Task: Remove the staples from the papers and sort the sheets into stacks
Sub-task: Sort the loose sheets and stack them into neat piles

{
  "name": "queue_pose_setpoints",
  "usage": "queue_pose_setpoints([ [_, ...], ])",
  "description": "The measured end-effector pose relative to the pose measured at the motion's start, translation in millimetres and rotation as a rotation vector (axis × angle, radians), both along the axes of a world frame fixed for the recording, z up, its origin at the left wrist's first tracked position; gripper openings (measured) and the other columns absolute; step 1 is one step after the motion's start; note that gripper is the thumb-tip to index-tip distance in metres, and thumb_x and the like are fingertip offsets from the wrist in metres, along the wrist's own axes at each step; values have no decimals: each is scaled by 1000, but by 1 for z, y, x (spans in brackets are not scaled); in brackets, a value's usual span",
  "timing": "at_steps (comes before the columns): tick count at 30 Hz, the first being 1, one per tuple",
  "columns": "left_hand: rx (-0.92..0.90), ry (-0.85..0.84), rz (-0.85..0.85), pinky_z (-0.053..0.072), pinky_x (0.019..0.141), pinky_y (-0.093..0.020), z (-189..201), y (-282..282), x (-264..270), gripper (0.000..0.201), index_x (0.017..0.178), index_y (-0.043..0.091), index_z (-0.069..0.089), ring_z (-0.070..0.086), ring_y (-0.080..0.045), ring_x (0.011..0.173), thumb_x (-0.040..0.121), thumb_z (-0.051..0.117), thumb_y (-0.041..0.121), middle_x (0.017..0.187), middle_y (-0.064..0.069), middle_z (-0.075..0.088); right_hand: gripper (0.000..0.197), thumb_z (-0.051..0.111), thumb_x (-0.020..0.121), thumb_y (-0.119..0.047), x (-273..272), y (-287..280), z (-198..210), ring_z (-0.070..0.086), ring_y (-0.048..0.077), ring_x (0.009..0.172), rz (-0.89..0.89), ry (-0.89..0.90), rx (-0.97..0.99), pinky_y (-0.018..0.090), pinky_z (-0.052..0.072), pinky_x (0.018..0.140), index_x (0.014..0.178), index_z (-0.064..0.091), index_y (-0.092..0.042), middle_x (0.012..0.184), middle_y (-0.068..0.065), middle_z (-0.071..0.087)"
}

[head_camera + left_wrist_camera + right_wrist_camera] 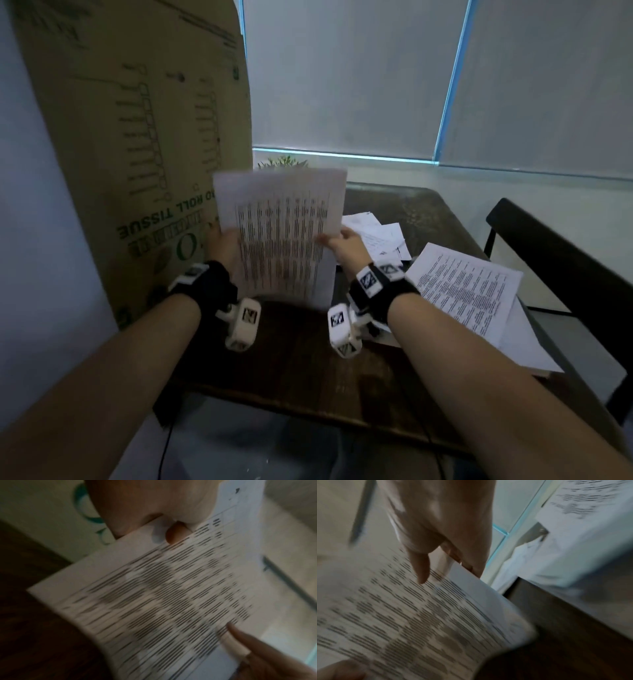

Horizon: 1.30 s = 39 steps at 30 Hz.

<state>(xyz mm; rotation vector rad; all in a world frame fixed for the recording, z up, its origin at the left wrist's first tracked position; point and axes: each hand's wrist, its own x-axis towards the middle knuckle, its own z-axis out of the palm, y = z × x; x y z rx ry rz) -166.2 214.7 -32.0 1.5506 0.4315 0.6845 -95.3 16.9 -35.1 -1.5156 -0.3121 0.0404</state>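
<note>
From the head view, the printed sheets [281, 233] are held up off the dark table [294, 349], in the middle of the frame, tilted back toward the cardboard box [137, 137] that fills the upper left. The left hand [224, 245] grips their left edge and the right hand [344, 245] pinches the right edge. A stack of printed pages [469, 291] lies at the right of the frame, with loose scraps of paper [380, 236] just behind it. A dark chair [561, 260] stands at the far right edge.

In the left wrist view, blurred as it is, the left thumb [176, 534] presses on the top of the sheets near their upper edge, fingers hidden beneath; a finger of the other hand [240, 632] lies on the print at lower right.

In the right wrist view, the right thumb [421, 568] lies on the printed face while the fingers [467, 555] curl behind the edge, so that hand is clamped on the paper too. The lower corner droops.

I can't make out a staple anywhere. If the sheets are pulled apart while one still binds them, I'd expect a torn corner. Held only by their edges, a loose sheet could also slide out and fall among the scraps.
</note>
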Motion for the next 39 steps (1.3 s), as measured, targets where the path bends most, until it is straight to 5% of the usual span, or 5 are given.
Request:
queue_pose_setpoints([
  [6, 305, 251, -49, 38, 74, -32, -55, -1, 15, 15, 86, 8, 52, 48, -23, 81, 97, 44, 16, 88, -18, 54, 54, 81, 72, -2, 7, 7, -28, 64, 29, 109, -11, 52, -58, 41, 53, 96, 122, 60, -4, 108, 8, 68],
  [14, 686, 124, -19, 46, 93, -50, -37, 0, 19, 38, 121, 28, 55, 57, -34, 104, 91, 36, 16, 114, -14, 62, 81, 69, 89, -30, 16, -1, 28, 7, 31, 150, -387, -975, -613, 49, 14, 118, 155, 22, -32, 164, 10, 5],
  [29, 596, 101, 52, 39, 92, -36, -21, -8, 12, 31, 124, 3, 57, 53, -35, 113, 95, 49, 12, 122, -21, 58, 38, 72, 82, -12, 11, -16, 26, 49, 32, 127, -387, -1163, -663, 47, 35, 109, 120, 65, -14, 132, 11, 59],
  [35, 145, 173, -44, 52, 80, -39, -36, 12, 12, 25, 96, 5, 65, 61, -28, 88, 77, 69, 20, 96, -15, 65, 16, 62, 87, -35, 4, -27, 85, 55, 18, 78, -208, -733, -1101, 30, 40, 70, 74, 60, -25, 76, -5, 60],
  [39, 66, 304, -18, 45, 98, -43, -53, 27, 15, 41, 124, 1, 56, 57, -34, 110, 85, 64, 11, 124, -17, 59, 14, 68, 89, -21, 14, -34, 72, 66, 16, 65, 180, -123, -725, 25, 49, 61, 93, 68, -7, 82, 7, 71],
])
